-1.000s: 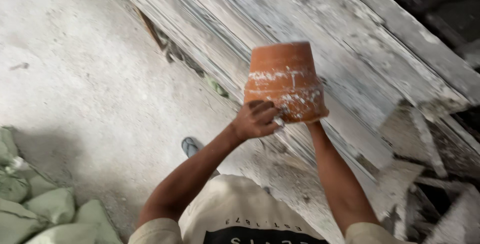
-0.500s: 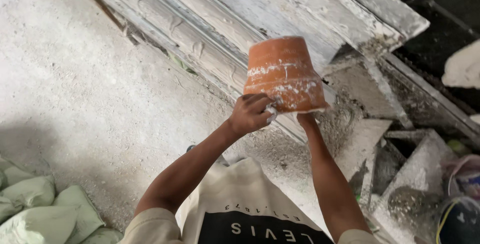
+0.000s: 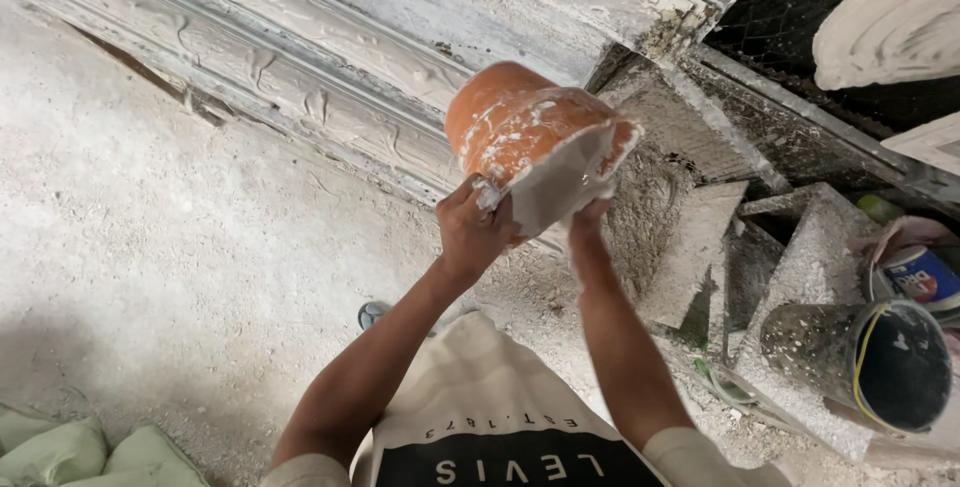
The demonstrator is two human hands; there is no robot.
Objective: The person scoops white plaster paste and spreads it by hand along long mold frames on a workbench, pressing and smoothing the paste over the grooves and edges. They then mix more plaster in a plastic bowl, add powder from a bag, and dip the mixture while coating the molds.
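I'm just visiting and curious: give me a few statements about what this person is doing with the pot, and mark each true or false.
1. Both hands grip the orange pot. True: left hand, right hand.
2. The pot is clean. False: white plaster streaks it.
3. The pot stands upright on the floor. False: it is held up, tilted.
4. Pale green sacks lie at lower left. True.
5. A dark bucket lies on its side at right. True.

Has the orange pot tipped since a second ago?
Yes. The orange pot has tilted over against the white moulded slabs, its plaster-coated rim now swung toward the right.
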